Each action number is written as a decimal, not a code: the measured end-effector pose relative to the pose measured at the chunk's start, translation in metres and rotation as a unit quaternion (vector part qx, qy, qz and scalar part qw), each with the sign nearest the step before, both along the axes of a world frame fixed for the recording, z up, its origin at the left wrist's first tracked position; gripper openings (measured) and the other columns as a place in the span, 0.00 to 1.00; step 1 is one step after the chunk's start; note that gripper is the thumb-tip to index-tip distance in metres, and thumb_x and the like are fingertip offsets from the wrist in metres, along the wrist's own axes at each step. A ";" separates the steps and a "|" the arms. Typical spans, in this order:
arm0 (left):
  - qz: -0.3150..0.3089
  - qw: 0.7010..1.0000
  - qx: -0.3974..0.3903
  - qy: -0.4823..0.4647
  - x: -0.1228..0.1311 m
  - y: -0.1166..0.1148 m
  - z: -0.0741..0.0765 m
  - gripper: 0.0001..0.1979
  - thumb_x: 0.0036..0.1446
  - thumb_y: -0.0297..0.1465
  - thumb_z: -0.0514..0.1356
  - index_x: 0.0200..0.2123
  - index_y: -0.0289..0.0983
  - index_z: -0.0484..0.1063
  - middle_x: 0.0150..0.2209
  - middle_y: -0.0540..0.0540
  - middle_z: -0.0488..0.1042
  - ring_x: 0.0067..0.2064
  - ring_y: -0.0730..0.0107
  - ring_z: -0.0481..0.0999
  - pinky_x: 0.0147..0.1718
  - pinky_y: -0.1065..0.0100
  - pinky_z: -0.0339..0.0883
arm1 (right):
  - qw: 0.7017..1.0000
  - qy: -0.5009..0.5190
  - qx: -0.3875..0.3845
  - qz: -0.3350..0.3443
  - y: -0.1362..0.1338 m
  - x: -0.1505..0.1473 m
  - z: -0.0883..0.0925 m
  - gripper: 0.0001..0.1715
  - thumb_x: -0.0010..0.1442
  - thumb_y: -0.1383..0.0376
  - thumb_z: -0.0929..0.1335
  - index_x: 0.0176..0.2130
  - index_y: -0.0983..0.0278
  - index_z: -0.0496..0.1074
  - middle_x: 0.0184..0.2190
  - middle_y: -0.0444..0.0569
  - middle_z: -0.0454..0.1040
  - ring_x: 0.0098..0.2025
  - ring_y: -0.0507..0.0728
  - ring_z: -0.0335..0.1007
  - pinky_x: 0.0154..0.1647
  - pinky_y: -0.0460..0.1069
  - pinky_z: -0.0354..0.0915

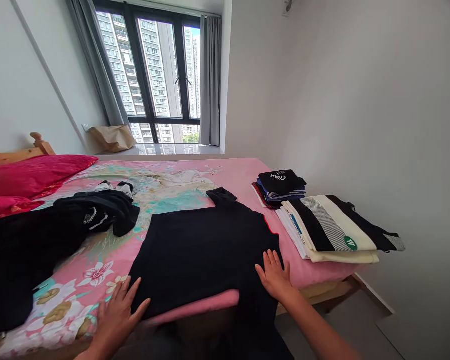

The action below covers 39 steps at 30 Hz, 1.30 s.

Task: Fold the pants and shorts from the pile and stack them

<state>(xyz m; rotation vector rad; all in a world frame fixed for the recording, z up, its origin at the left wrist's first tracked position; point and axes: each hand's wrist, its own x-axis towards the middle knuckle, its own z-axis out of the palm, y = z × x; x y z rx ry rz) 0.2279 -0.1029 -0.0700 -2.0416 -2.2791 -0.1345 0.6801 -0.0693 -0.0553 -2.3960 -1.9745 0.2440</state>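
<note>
A black shirt [202, 247] is spread flat on the bed, its neckline edged in red on the right side. One sleeve points to the far side, and the other hangs over the near edge of the bed. My left hand [119, 312] lies at the shirt's near left corner, fingers spread. Near the collar end, my right hand [273, 275] rests flat on the black cloth with its fingers apart. Neither hand grips anything.
Black clothes [78, 215] lie heaped on the left of the bed [243, 172]. Folded dark clothes [281, 182] and a cream-and-black striped garment [333, 220] are stacked at the right. Red pillows [41, 175] lie far left; a paper bag [114, 138] sits on the windowsill.
</note>
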 end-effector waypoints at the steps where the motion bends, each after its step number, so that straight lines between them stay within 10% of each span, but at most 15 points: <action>1: -0.007 1.000 0.019 -0.007 0.015 0.004 0.009 0.31 0.57 0.44 0.46 0.61 0.37 0.59 0.66 0.41 0.50 0.67 0.53 0.45 0.60 0.41 0.39 | 1.000 0.012 0.015 0.024 0.000 -0.016 0.007 0.38 0.64 0.51 0.50 0.66 0.69 0.46 0.68 0.52 0.39 0.69 0.61 0.28 0.64 0.67 0.28; 6: -0.176 0.982 0.019 -0.069 0.094 0.034 0.045 0.25 0.62 0.41 0.45 0.61 0.44 0.59 0.66 0.47 0.50 0.67 0.61 0.49 0.61 0.50 0.45 | 0.979 0.105 0.057 0.168 0.005 -0.099 0.027 0.36 0.65 0.52 0.50 0.66 0.64 0.46 0.68 0.47 0.41 0.69 0.58 0.29 0.65 0.65 0.30; 9: -0.164 0.985 -0.031 -0.051 0.096 0.042 0.043 0.27 0.61 0.43 0.47 0.62 0.46 0.56 0.67 0.47 0.49 0.67 0.57 0.47 0.62 0.44 0.37 | 0.974 0.119 0.018 0.193 0.009 -0.113 0.019 0.36 0.64 0.49 0.52 0.66 0.59 0.47 0.68 0.47 0.41 0.69 0.59 0.30 0.64 0.67 0.28; 14: -0.004 0.999 -0.043 0.008 0.025 0.013 0.010 0.34 0.59 0.48 0.45 0.65 0.39 0.49 0.67 0.44 0.46 0.68 0.56 0.43 0.61 0.43 0.34 | 0.992 0.044 0.033 0.114 -0.003 -0.048 -0.016 0.41 0.62 0.45 0.53 0.66 0.63 0.46 0.68 0.49 0.38 0.69 0.59 0.31 0.65 0.64 0.27; 19: 0.022 0.999 -0.041 0.027 -0.018 -0.024 -0.008 0.33 0.60 0.46 0.43 0.65 0.38 0.48 0.68 0.45 0.44 0.68 0.60 0.43 0.63 0.50 0.34 | 0.996 -0.048 0.072 0.039 -0.029 0.019 -0.046 0.42 0.62 0.45 0.51 0.66 0.65 0.45 0.68 0.47 0.40 0.68 0.59 0.34 0.65 0.63 0.36; 25: 0.057 0.997 -0.046 0.022 0.003 -0.024 0.008 0.31 0.59 0.42 0.46 0.64 0.37 0.52 0.67 0.42 0.46 0.67 0.57 0.45 0.61 0.45 0.40 | 0.995 -0.066 0.076 0.026 -0.036 0.025 -0.051 0.41 0.62 0.46 0.50 0.65 0.65 0.48 0.67 0.47 0.42 0.68 0.61 0.38 0.63 0.66 0.43; 35: -0.066 0.997 -0.022 -0.038 0.059 0.043 0.039 0.32 0.61 0.45 0.46 0.64 0.38 0.50 0.67 0.44 0.44 0.68 0.56 0.41 0.61 0.43 0.33 | 0.993 -0.080 0.088 0.017 -0.033 0.023 -0.055 0.41 0.62 0.46 0.50 0.66 0.63 0.47 0.67 0.46 0.42 0.68 0.60 0.37 0.63 0.65 0.42; 39: -0.137 0.988 -0.052 -0.041 0.068 0.045 0.028 0.33 0.59 0.48 0.47 0.65 0.43 0.49 0.68 0.44 0.44 0.68 0.54 0.41 0.61 0.43 0.32 | 0.991 -0.071 0.106 0.027 -0.035 0.026 -0.063 0.40 0.61 0.45 0.51 0.65 0.63 0.50 0.67 0.46 0.44 0.68 0.60 0.39 0.63 0.64 0.42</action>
